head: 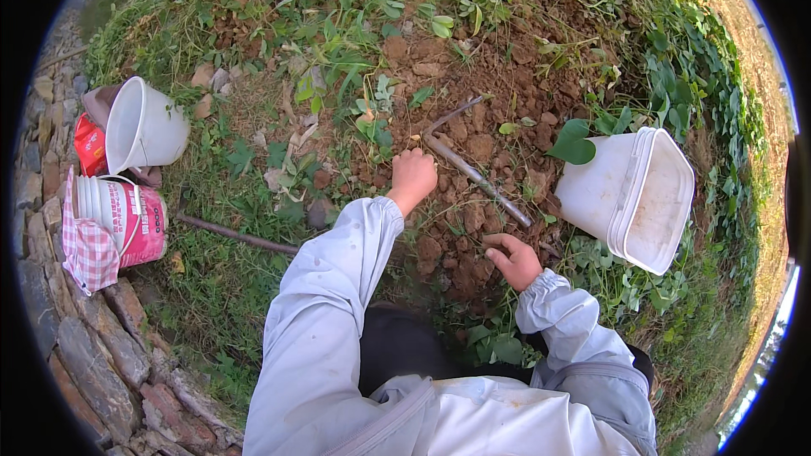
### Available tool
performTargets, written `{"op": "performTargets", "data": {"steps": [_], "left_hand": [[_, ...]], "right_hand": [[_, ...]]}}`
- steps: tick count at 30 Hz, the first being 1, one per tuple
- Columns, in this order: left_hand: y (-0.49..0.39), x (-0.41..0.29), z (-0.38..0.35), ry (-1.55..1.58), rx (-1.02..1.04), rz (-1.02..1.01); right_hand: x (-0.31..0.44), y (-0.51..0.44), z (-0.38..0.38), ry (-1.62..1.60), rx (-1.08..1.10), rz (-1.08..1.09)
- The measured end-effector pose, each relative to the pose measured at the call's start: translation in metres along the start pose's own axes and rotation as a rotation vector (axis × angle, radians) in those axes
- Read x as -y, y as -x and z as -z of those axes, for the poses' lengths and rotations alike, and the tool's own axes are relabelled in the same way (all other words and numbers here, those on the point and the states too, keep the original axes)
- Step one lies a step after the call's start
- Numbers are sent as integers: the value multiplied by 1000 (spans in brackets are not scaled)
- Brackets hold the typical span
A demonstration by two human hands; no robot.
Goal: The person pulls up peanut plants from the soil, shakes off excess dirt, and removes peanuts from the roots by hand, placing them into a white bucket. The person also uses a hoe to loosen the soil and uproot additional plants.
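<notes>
My left hand (413, 180) is over the reddish, cloddy soil (472, 202), its fingers curled down at the ground beside green weeds; whether it grips something small is hidden. My right hand (514, 259) hovers lower right, thumb and fingers apart, with nothing between them. Between and above the hands lies a hand tool with a metal handle (483, 181) and a thin bent head, touched by neither hand. To the right a white rectangular plastic bucket (586, 187) lies tipped on its side, its mouth facing right, with dirt smears inside. A broad green leaf (572, 142) overlaps its upper edge.
At left lie a white bucket (155, 126), a red packet (90, 145) and a pink-and-white paint bucket (146, 221) with a checked cloth (92, 253). A second rod-handled tool (237, 235) rests on grass near my left sleeve. Stone paving (95, 367) edges the lower left; leafy vines (681, 88) grow at right.
</notes>
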State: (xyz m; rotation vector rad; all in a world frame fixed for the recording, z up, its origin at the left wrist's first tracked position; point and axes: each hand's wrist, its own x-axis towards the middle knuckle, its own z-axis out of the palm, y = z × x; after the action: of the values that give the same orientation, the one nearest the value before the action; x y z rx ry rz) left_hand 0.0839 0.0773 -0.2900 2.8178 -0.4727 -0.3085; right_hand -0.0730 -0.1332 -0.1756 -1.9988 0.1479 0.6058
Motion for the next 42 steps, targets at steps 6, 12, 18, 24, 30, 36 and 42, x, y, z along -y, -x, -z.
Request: {"op": "performTargets", "data": {"steps": [6, 12, 18, 24, 30, 36, 42], "left_hand": [[-4, 4, -7, 124, -35, -19], [35, 8, 42, 1309, 306, 148], [74, 0, 50, 1579, 517, 224], [84, 5, 48, 1437, 614, 168], [82, 0, 48, 746, 294, -2], [80, -2, 49, 788, 15, -117], [62, -7, 50, 1050, -17, 32]], "right_hand": [[-6, -10, -15, -61, 3, -59], [32, -60, -31, -519, -80, -89], [46, -85, -39, -338, 23, -120], [40, -84, -48, -145, 78, -138], [39, -85, -59, 58, 39, -41], [50, -83, -54, -173, 64, -38], [74, -78, -36, -505, 136, -98]]}}
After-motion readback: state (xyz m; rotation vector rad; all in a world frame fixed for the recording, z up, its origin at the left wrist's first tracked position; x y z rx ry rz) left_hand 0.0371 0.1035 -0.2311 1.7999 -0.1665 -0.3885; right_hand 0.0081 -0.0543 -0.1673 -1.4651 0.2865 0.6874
